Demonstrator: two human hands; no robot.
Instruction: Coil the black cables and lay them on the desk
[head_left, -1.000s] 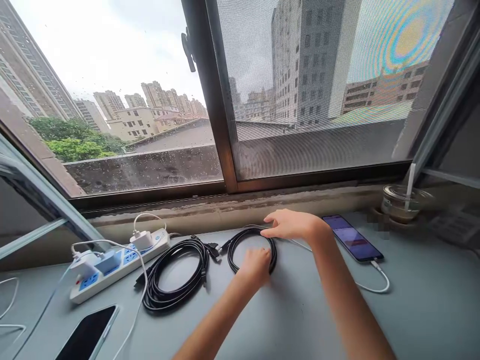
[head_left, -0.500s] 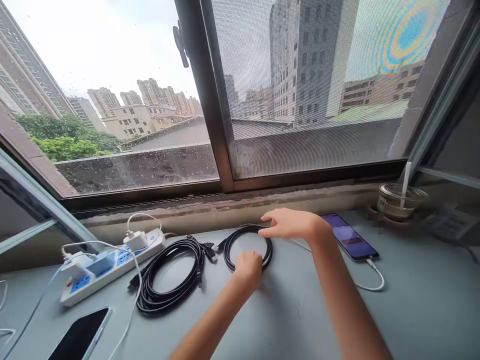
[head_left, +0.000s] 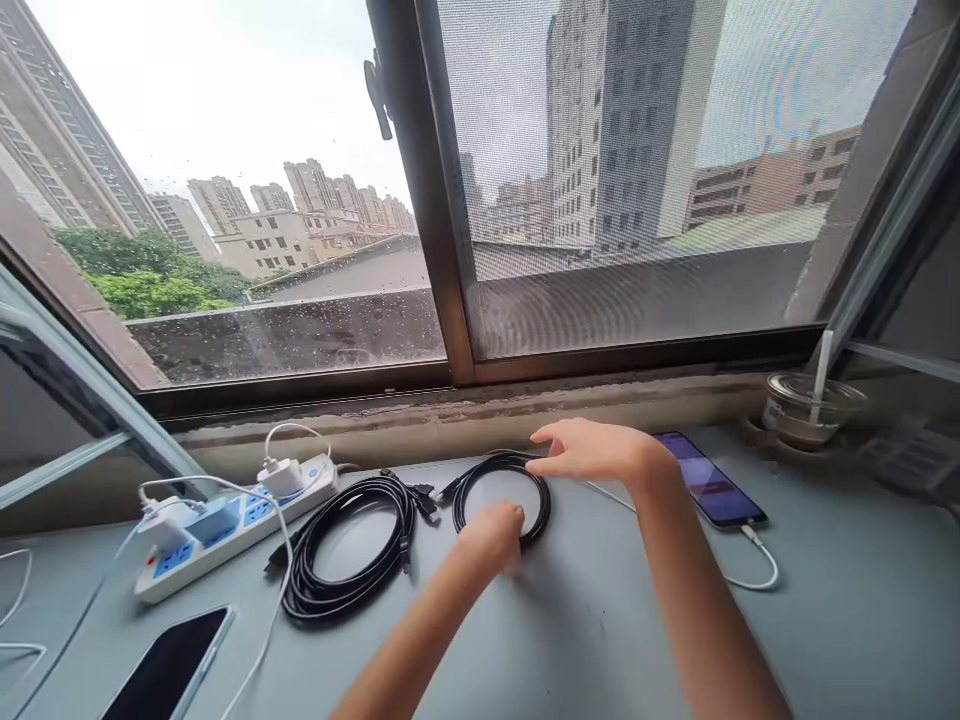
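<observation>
A smaller coil of black cable point(head_left: 545, 510) lies on the table, a plug at its left side. My left hand point(head_left: 491, 535) is closed at the coil's near edge, its fingers curled round the cable there; the fingertips are mostly hidden. Over the coil's far right rim hovers my right hand point(head_left: 600, 450), thumb and forefinger stretched out and apart, with nothing visible between them. Just to the left lies a larger coil of black cable point(head_left: 300, 590) with its connectors point(head_left: 426, 500) pointing toward the smaller one.
A white power strip point(head_left: 240, 535) with chargers and white leads stands at the left. In front of it lies a dark-screened phone point(head_left: 169, 665). Behind my right forearm a lit phone point(head_left: 712, 480) is plugged in. A lidded cup with a straw point(head_left: 810, 410) stands far right, under the window.
The whole view has shifted slightly to the right. My left hand has moved a little toward me and left along the smaller coil; my right hand keeps nearly the same pose.
</observation>
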